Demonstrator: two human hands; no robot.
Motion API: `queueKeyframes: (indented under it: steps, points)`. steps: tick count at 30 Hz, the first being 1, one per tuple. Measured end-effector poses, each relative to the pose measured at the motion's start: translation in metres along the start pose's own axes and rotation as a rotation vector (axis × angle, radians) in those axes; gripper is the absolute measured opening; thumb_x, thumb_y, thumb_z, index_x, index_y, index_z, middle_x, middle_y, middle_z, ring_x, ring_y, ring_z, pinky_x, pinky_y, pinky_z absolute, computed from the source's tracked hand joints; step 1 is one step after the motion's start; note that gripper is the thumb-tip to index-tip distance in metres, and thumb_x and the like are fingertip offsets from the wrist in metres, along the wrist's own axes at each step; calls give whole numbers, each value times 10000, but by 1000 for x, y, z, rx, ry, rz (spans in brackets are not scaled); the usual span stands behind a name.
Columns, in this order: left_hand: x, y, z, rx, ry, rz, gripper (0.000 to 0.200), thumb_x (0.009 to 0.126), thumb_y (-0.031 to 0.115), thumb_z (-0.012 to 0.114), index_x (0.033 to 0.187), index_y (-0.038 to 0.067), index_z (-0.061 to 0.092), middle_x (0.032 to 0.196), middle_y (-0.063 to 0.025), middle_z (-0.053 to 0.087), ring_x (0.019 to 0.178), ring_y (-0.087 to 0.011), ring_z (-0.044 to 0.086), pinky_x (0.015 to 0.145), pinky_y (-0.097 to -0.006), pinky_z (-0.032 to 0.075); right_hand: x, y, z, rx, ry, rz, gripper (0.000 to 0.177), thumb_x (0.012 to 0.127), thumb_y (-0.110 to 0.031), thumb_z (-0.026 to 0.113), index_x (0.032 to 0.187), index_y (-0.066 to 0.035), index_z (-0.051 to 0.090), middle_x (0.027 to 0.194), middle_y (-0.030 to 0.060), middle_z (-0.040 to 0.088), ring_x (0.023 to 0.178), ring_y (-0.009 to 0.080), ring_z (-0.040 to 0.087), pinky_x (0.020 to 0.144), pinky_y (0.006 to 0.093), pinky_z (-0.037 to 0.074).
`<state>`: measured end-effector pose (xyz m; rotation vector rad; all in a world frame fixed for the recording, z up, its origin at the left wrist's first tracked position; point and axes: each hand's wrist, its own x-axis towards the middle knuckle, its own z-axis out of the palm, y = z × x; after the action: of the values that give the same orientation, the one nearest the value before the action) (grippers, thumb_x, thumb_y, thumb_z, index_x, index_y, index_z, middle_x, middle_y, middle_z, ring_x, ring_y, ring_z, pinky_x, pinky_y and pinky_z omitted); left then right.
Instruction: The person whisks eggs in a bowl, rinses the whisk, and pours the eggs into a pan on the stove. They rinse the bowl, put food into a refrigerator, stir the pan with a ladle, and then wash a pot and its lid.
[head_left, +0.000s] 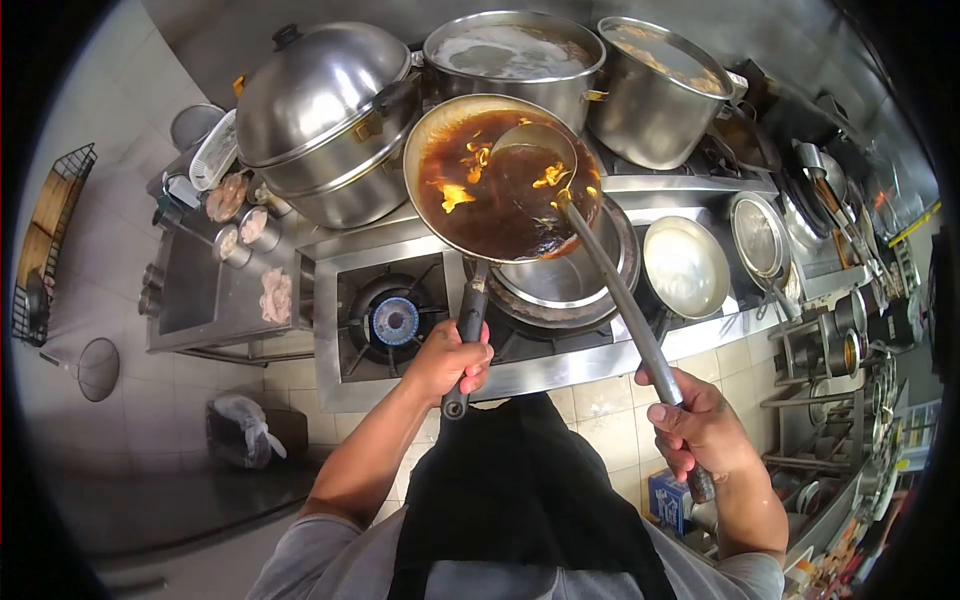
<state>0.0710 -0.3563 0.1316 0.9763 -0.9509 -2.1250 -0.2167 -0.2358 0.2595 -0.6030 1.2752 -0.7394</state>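
Observation:
My left hand (452,358) grips the dark handle of a wok pan (425,150), held lifted and tilted above the stove. The pan holds dark brown sauce with yellow-orange bits. My right hand (698,428) is closed around the long metal handle of a ladle (535,150), whose bowl sits in the sauce at the pan's far side. Under the pan sits an empty metal wok (560,285) on the right burner.
A lit burner (395,320) glows blue on the steel stove. A lidded steamer (320,110) and two big stockpots (515,55) (655,90) stand behind. Empty pans (685,265) lie to the right. Small seasoning tins (240,235) sit left. A bin bag (240,425) is on the floor.

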Motion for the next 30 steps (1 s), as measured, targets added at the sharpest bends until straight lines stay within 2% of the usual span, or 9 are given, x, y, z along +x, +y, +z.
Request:
queueKeyframes:
  steps: [4,6,22,30]
  points:
    - [7,-2,-1,-10,-11,15,170,781,-7,576,831,65,430,539,-17,411,359,-122,396,351,-271,305,1,0,-6,-10,20,2,369,894,-66,590,1246,-33,482,543,-5,398,339,81,392,306,230,355]
    - [8,-1,-1,-6,-17,16,169,782,-7,574,829,66,429,539,-18,412,359,-124,398,350,-271,308,0,-1,-7,-21,22,-6,379,900,-90,599,1241,2,464,522,-15,427,350,73,382,325,232,387]
    - [5,7,-8,32,-26,69,147,791,-22,547,823,68,435,541,-19,414,355,-130,410,343,-269,321,-4,3,-5,5,68,-42,385,890,-77,604,1243,4,471,535,-3,432,348,79,401,321,232,373]
    - [0,8,-13,51,-27,67,148,782,-22,552,812,56,429,532,-23,421,351,-134,414,340,-271,324,-10,6,2,-82,120,-68,391,889,-102,624,1238,2,483,548,-3,438,351,78,409,333,221,365]
